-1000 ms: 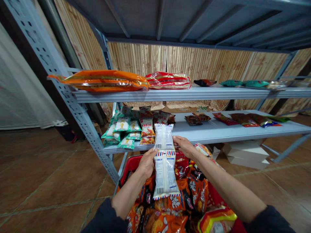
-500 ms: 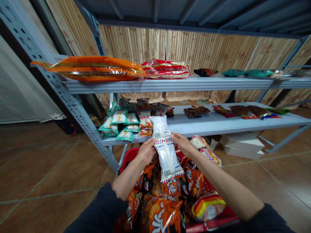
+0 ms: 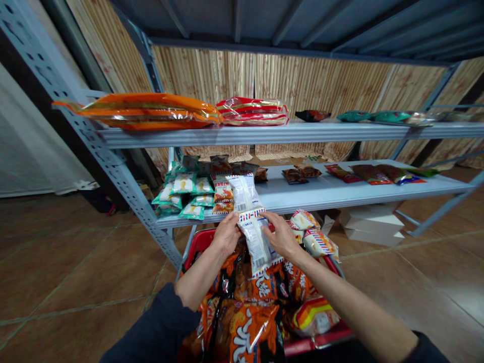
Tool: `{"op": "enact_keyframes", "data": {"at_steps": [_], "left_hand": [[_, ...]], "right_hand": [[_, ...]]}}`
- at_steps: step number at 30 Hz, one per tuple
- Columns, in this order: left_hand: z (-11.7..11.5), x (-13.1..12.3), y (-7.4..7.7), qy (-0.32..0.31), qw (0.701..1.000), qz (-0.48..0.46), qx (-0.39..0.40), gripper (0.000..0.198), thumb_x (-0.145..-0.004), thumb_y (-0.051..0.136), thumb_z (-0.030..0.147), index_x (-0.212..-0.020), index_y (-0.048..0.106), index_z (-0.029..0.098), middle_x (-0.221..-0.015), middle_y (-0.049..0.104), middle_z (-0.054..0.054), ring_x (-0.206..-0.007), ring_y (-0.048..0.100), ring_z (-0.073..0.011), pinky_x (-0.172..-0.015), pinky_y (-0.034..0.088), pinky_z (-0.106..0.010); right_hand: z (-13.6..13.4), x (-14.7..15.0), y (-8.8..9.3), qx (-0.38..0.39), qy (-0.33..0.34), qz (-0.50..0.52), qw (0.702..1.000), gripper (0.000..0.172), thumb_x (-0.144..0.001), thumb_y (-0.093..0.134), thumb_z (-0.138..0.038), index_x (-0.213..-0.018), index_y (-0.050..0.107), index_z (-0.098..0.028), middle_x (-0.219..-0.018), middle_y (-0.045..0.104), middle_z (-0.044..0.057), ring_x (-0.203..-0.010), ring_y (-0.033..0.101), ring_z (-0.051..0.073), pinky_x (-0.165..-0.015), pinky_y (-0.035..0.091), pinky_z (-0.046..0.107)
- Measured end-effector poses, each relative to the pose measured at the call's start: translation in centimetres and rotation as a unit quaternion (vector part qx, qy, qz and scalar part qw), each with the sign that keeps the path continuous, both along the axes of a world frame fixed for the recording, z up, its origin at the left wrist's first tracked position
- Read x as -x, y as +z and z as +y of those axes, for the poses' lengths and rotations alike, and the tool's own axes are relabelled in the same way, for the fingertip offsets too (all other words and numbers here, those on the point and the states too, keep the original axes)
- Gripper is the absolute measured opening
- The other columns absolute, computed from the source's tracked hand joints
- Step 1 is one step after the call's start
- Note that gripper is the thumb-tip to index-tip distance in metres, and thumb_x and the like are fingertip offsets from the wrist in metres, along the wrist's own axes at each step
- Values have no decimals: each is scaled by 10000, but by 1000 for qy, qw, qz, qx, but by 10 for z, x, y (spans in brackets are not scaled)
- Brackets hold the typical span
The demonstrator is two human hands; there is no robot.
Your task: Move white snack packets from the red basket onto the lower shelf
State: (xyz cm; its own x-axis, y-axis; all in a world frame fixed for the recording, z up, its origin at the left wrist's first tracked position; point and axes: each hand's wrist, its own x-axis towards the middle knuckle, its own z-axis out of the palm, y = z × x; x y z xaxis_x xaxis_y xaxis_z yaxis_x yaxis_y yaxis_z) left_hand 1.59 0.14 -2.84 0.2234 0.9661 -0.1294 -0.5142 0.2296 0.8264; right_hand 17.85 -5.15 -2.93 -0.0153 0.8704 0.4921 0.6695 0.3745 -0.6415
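Over a red basket [image 3: 197, 245] I hold a strip of two joined white snack packets [image 3: 254, 242] with red and blue striped ends. Between thumb and fingers, my left hand [image 3: 228, 233] pinches the strip's left edge near the striped seam. My right hand [image 3: 280, 234] grips the right side, with its index finger at the seam and its thumb over the lower packet. Behind the upper packet, red and white packets [image 3: 223, 191] are stacked on the lower shelf. Large orange and black snack bags [image 3: 253, 330] fill the basket underneath.
Green and white packets [image 3: 184, 182] stand left on the lower shelf [image 3: 280, 199]. Flat snack bags [image 3: 370, 174] lie farther right. The upper shelf [image 3: 245, 135] holds a long orange bag [image 3: 151, 112]. White boxes [image 3: 370, 226] sit on the floor.
My right hand has shifted from the seam's edge down and inward, so its thumb lies over the lower packet. The packet strip has moved slightly up and left in view.
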Motion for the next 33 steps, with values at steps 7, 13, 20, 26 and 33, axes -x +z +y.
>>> {"op": "enact_keyframes", "data": {"at_steps": [7, 13, 20, 26, 33], "left_hand": [[-15, -3, 16, 10, 999, 27, -19, 225, -702, 640, 278, -890, 624, 157, -795, 673, -30, -630, 587, -114, -582, 439, -217], [-36, -19, 35, 11, 998, 34, -51, 341, -707, 637, 265, -1038, 617, 186, -1022, 655, -61, -794, 602, -145, -676, 450, -231], [-56, -23, 48, -26, 996, 38, -81, 273, -748, 594, 318, -977, 657, 182, -1176, 582, -95, -1112, 494, -228, -870, 417, -324], [-46, -8, 37, 48, 992, 86, -80, 287, -717, 614, 343, -908, 648, 132, -1085, 617, -127, -969, 575, -220, -832, 444, -344], [-37, -2, 22, -85, 991, 96, 28, 400, -650, 653, 456, -911, 640, 153, -964, 667, -118, -857, 609, -206, -739, 453, -318]], "right_hand": [[-3, 2, 9, 38, 7, -20, 999, 363, -805, 467, -309, -1147, 555, -224, -1150, 587, 74, -1076, 506, 226, -940, 352, 378], [-8, 19, 22, 105, 30, 48, 993, 785, -673, 622, -451, -1351, 278, -257, -1209, 544, 89, -1062, 525, 279, -874, 386, 396], [-11, 16, 27, 74, -6, 159, 985, 560, -736, 551, -387, -1257, 401, -246, -1109, 603, 64, -1025, 546, 251, -897, 382, 394], [-14, -1, 38, 247, 57, 467, 847, 357, -761, 524, -308, -1100, 488, -199, -908, 677, 64, -812, 640, 227, -737, 498, 383], [-12, -7, 25, 325, 102, 544, 767, 238, -761, 528, -280, -977, 565, -188, -866, 694, 74, -804, 653, 236, -732, 507, 424]]}}
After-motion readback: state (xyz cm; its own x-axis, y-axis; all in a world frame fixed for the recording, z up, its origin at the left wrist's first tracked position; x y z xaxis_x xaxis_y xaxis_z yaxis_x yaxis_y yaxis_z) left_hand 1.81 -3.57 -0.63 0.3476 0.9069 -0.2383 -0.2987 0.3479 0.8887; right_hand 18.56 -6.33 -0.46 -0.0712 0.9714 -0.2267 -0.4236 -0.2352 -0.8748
